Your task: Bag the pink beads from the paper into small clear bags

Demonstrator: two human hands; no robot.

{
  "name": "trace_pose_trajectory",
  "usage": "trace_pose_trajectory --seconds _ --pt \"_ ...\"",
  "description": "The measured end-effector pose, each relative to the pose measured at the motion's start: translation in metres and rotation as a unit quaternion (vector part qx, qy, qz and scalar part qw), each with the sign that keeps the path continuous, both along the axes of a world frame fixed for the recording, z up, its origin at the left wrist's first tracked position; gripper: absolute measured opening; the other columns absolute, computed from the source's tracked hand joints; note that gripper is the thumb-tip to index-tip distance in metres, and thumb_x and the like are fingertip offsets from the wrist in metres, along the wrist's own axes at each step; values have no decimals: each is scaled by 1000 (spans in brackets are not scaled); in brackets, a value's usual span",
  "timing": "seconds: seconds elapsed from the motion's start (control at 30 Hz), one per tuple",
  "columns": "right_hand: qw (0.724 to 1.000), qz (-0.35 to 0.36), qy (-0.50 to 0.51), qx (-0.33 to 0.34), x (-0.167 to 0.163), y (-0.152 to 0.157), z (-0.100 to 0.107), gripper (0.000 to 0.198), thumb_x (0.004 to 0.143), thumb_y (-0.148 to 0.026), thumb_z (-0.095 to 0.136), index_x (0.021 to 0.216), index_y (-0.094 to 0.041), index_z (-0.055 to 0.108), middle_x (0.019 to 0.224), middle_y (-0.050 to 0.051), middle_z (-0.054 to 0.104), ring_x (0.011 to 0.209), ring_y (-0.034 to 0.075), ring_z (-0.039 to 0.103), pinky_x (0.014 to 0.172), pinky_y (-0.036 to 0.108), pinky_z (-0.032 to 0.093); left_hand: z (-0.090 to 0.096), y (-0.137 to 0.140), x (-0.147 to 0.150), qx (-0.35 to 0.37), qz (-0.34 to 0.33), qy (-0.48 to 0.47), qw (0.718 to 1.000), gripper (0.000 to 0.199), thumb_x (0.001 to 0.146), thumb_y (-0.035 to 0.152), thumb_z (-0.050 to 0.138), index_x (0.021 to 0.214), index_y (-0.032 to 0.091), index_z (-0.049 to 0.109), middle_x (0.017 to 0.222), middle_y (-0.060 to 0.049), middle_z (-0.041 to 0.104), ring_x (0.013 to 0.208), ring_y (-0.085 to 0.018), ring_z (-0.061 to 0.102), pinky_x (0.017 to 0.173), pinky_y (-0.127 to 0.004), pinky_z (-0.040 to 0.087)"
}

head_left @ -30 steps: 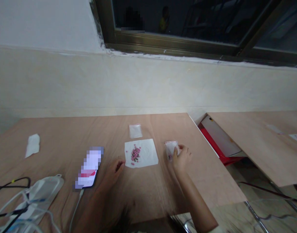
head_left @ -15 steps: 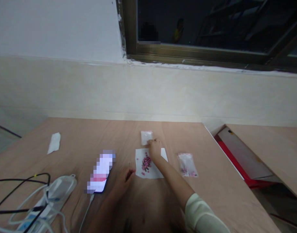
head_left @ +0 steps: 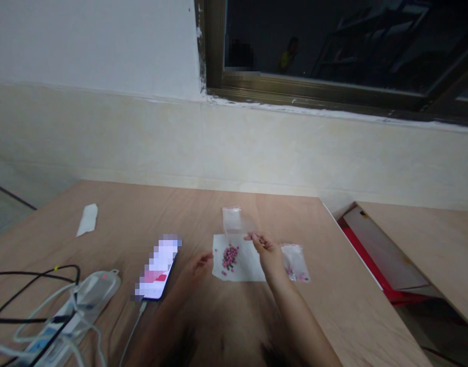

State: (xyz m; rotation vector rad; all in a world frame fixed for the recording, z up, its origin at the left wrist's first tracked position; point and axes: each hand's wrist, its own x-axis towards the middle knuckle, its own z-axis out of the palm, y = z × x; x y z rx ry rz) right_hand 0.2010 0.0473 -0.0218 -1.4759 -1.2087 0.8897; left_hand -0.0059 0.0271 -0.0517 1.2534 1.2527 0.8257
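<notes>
Over the right part of a white paper sheet [head_left: 247, 262], my right hand [head_left: 270, 251] pinches a clear plastic bag [head_left: 248, 223], which is smeared by motion. Behind its fingers lies another small zip bag [head_left: 231, 218] with a pinkish top edge; the two overlap in the picture. A heap of small pink pieces [head_left: 230, 256], with a few darker ones, sits on the left half of the paper. My left hand [head_left: 201, 264] rests at the paper's left edge, its fingers loosely bent and a little apart, with nothing visible in them.
A zip bag with some pink pieces [head_left: 295, 262] lies right of the paper. On the left are a lit phone [head_left: 159, 270] on a charging cable, a power strip [head_left: 92, 293] with tangled cords, and a white scrap [head_left: 87, 220]. The table's right edge borders a gap.
My right hand has drawn back and to the right from the far zip bag, pulling a clear bag with it. My left hand stays by the paper, its fingers slightly shifted.
</notes>
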Motion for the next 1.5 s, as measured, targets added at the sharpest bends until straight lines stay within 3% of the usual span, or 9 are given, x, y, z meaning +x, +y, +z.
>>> trace_pose_trajectory --seconds 0.17,0.37,0.47,0.53,0.67,0.8,0.87,1.27,1.5 --pt "990 30 114 -79 0 -33 -13 34 67 -46 54 78 -16 63 69 4 62 55 12 45 49 23 32 18 4 7 38 -57 0 998 28 72 37 52 88 16 60 91 -7 66 85 -20 59 75 -31 46" --pt "976 62 182 -100 0 -41 -32 35 64 -47 57 80 -16 63 67 1 59 50 9 41 48 22 31 15 -4 7 50 -41 3 998 30 70 36 55 91 15 59 86 -5 64 79 -17 59 71 -29 46" --pt "976 86 168 -111 0 -39 -37 39 63 -50 56 79 -15 62 67 2 59 50 10 43 48 23 32 18 -6 6 49 -62 10 997 25 70 37 54 81 15 61 81 -4 64 76 -16 58 68 -26 45" --pt "987 46 115 -98 -1 -40 -35 39 61 -50 56 77 -15 59 70 4 59 55 12 47 50 24 35 21 -6 5 55 -68 17 996 22 71 36 53 74 15 61 75 -2 64 72 -15 57 66 -25 44" --pt "997 -70 -35 1 -12 -46 -13 28 63 -41 58 75 -16 54 78 5 57 66 14 49 61 27 39 28 -4 5 98 -66 83 990 19 70 33 53 63 15 58 65 0 59 64 -13 54 60 -23 41" --pt "994 95 -54 9 -33 -50 11 16 72 -33 51 69 -17 54 69 1 56 64 13 49 59 24 38 34 -4 11 132 -75 154 976 20 68 32 54 55 15 53 57 2 52 56 -12 47 53 -22 36" --pt "989 137 -57 -3 -42 -48 16 15 73 -30 51 66 -17 54 65 1 55 62 12 49 58 23 37 37 -5 15 143 -73 178 971 21 66 30 54 52 16 50 53 4 48 54 -11 44 51 -22 33" --pt "984 166 -41 -47 -40 -41 11 17 74 -28 50 65 -16 59 62 1 59 60 12 51 57 23 38 36 -4 7 166 -149 159 962 24 76 34 46 69 16 61 69 -1 58 66 -13 51 60 -23 38" --pt "986 160 -16 -46 -38 -45 15 16 72 -30 53 65 -16 60 64 1 61 61 13 53 59 24 40 34 -4 7 110 -113 159 975 25 69 38 53 58 16 54 55 4 48 54 -10 45 51 -21 33"
